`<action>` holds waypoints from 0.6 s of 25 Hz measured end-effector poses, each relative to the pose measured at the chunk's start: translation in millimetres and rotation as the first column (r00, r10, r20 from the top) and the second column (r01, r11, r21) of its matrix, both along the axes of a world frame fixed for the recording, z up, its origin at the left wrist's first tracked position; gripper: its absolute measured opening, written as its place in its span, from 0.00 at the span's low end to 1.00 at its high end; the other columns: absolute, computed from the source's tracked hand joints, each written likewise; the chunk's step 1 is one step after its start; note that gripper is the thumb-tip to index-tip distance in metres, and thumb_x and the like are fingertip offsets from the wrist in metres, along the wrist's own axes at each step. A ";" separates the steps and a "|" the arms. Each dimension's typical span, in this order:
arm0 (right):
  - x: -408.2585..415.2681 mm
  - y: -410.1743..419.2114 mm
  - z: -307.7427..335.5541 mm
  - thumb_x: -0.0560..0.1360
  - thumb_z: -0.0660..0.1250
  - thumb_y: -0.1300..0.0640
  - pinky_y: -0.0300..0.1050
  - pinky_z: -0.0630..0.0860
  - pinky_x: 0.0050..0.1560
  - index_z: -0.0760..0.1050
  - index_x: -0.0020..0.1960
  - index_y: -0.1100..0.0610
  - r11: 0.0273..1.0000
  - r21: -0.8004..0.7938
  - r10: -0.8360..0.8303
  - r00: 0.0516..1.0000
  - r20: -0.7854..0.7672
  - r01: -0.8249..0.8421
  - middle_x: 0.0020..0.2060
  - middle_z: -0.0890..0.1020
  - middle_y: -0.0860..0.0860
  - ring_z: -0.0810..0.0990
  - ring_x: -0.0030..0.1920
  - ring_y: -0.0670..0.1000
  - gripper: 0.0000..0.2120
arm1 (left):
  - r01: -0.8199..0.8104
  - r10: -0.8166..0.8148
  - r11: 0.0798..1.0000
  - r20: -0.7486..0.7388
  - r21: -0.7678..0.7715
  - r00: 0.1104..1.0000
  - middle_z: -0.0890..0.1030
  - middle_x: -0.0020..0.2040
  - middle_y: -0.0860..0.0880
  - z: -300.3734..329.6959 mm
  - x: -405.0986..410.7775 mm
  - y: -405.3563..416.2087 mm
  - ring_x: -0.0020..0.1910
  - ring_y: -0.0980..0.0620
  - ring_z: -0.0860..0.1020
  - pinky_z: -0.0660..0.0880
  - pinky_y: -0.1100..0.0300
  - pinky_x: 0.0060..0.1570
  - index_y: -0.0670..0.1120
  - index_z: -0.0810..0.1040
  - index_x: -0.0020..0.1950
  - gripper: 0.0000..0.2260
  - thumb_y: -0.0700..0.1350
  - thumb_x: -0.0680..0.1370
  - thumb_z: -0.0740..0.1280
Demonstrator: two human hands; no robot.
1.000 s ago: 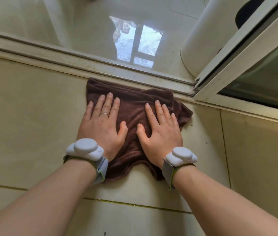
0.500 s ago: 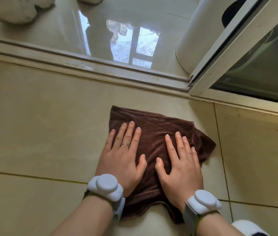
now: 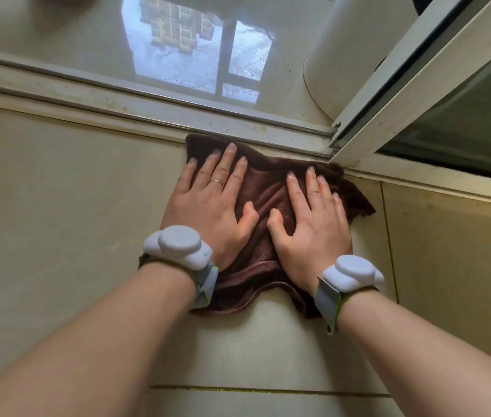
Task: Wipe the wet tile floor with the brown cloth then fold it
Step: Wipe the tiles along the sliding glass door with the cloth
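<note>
Beige floor tiles [image 3: 57, 236] fill the near ground, crossed by a thin grout line [image 3: 268, 390] running left to right. Beyond them a pale, grimy door track [image 3: 118, 106] runs across the view. Past the track the glossy floor [image 3: 57, 49] mirrors a bright window [image 3: 190, 52] (with a coloured building in the reflection). At right a white door frame [image 3: 418, 82] slants in, holding dark glass [image 3: 472, 115]. A white cylinder [image 3: 343, 55] stands behind it.

Soft daylight, bright window glare on the glossy tile floor [image 3: 196, 52], wide-angle bending at edges, sharp focus
</note>
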State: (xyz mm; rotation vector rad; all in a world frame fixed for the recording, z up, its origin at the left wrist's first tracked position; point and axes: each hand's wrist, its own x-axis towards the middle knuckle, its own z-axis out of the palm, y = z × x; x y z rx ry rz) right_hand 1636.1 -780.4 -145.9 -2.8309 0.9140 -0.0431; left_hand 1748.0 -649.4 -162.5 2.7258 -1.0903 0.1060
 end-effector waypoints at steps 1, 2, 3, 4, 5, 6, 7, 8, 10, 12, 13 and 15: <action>0.7 -1.0 -0.9 0.75 0.43 0.34 0.52 0.43 0.83 0.54 0.83 0.46 1.000 -0.005 0.001 1.000 0.009 -0.001 0.84 0.51 0.50 0.48 0.84 0.50 0.39 | 0.008 -0.008 1.000 0.004 -0.009 1.000 0.58 0.82 0.48 -0.5 4.4 -3.8 0.81 0.49 0.58 0.52 0.47 0.79 0.49 0.60 0.82 0.33 0.59 0.78 0.49; 0.6 -1.0 -0.7 0.75 0.44 0.35 0.52 0.44 0.83 0.55 0.83 0.47 1.000 -0.006 0.007 1.000 0.015 -0.006 0.84 0.51 0.51 0.48 0.84 0.51 0.39 | 0.013 -0.013 1.000 0.006 -0.016 1.000 0.57 0.83 0.48 -0.2 7.8 -5.7 0.81 0.49 0.57 0.52 0.47 0.79 0.49 0.60 0.82 0.33 0.59 0.78 0.50; 0.0 0.0 0.0 0.75 0.44 0.35 0.52 0.44 0.83 0.55 0.83 0.47 1.000 -0.003 0.017 1.000 0.017 -0.017 0.84 0.51 0.51 0.48 0.84 0.51 0.39 | 0.015 -0.015 1.000 0.004 -0.023 1.000 0.57 0.83 0.49 0.4 9.5 -5.8 0.81 0.50 0.56 0.52 0.47 0.79 0.50 0.60 0.82 0.33 0.59 0.78 0.50; -0.1 -0.1 1.3 0.75 0.44 0.35 0.51 0.43 0.83 0.55 0.84 0.47 1.000 0.003 0.028 1.000 0.015 -0.028 0.84 0.50 0.51 0.48 0.84 0.51 0.39 | 0.014 -0.014 0.999 -0.001 -0.029 1.000 0.56 0.83 0.49 0.7 9.4 -5.9 0.81 0.50 0.56 0.52 0.47 0.79 0.50 0.60 0.82 0.33 0.59 0.78 0.50; 3.2 -1.3 1.7 0.74 0.44 0.35 0.51 0.43 0.83 0.54 0.84 0.48 0.999 0.010 0.039 0.999 0.017 -0.039 0.84 0.49 0.51 0.47 0.84 0.51 0.40 | 0.012 -0.012 0.999 -0.003 -0.034 1.000 0.56 0.83 0.50 0.1 9.8 -5.5 0.82 0.50 0.55 0.51 0.48 0.79 0.51 0.59 0.82 0.33 0.59 0.78 0.50; 8.4 -4.2 2.0 0.74 0.44 0.35 0.50 0.43 0.82 0.55 0.84 0.48 0.999 0.014 0.044 0.999 0.027 -0.044 0.84 0.48 0.51 0.47 0.84 0.51 0.40 | 0.008 -0.009 0.999 -0.003 -0.043 1.000 0.57 0.83 0.50 -0.2 9.7 -5.7 0.82 0.51 0.55 0.51 0.48 0.80 0.51 0.59 0.82 0.33 0.59 0.78 0.50; 14.7 -7.3 2.1 0.73 0.45 0.35 0.50 0.44 0.82 0.56 0.83 0.48 0.999 0.013 0.041 0.998 0.048 -0.041 0.84 0.48 0.52 0.47 0.84 0.52 0.41 | 0.006 -0.006 0.998 -0.004 -0.058 1.000 0.57 0.83 0.50 -0.1 10.4 -6.2 0.81 0.51 0.55 0.50 0.49 0.80 0.51 0.60 0.82 0.32 0.59 0.78 0.50; 19.9 -9.3 2.0 0.73 0.45 0.35 0.51 0.45 0.82 0.57 0.83 0.49 0.999 0.008 0.032 0.997 0.070 -0.033 0.84 0.49 0.52 0.48 0.83 0.53 0.41 | 0.007 -0.007 0.998 -0.007 -0.068 1.000 0.57 0.83 0.50 0.0 12.1 -7.0 0.81 0.51 0.55 0.50 0.49 0.80 0.52 0.60 0.82 0.32 0.59 0.78 0.50; 22.7 -8.6 0.3 0.73 0.48 0.36 0.53 0.49 0.82 0.61 0.82 0.50 1.000 0.002 0.022 0.994 0.109 -0.023 0.84 0.52 0.53 0.52 0.83 0.54 0.40 | 0.001 -0.002 0.997 -0.019 -0.075 1.000 0.59 0.82 0.50 -0.1 13.1 -6.1 0.81 0.51 0.56 0.50 0.50 0.80 0.52 0.60 0.82 0.32 0.59 0.78 0.50; 21.5 -6.8 -0.7 0.74 0.51 0.37 0.53 0.51 0.82 0.62 0.81 0.51 1.000 0.002 0.019 0.992 0.124 -0.019 0.83 0.55 0.54 0.54 0.83 0.55 0.38 | -0.009 0.007 0.997 -0.022 -0.082 1.000 0.61 0.82 0.49 0.3 12.9 -6.0 0.81 0.50 0.57 0.51 0.50 0.80 0.52 0.61 0.81 0.32 0.59 0.78 0.50; 20.5 -5.8 -0.5 0.75 0.52 0.38 0.53 0.51 0.82 0.63 0.81 0.51 1.000 -0.002 0.015 0.993 0.119 -0.015 0.83 0.57 0.54 0.54 0.83 0.55 0.37 | -0.012 0.010 0.997 -0.026 -0.082 1.000 0.61 0.82 0.49 0.8 12.5 -5.6 0.81 0.50 0.58 0.51 0.50 0.80 0.52 0.62 0.81 0.32 0.59 0.78 0.50; 19.8 -5.8 1.7 0.76 0.54 0.39 0.52 0.50 0.82 0.63 0.81 0.51 1.000 -0.002 0.008 0.995 0.100 -0.008 0.83 0.58 0.55 0.54 0.83 0.55 0.36 | -0.028 0.024 0.996 -0.039 -0.090 0.999 0.62 0.81 0.48 1.3 13.0 -4.1 0.80 0.50 0.59 0.51 0.51 0.80 0.52 0.63 0.81 0.32 0.60 0.78 0.50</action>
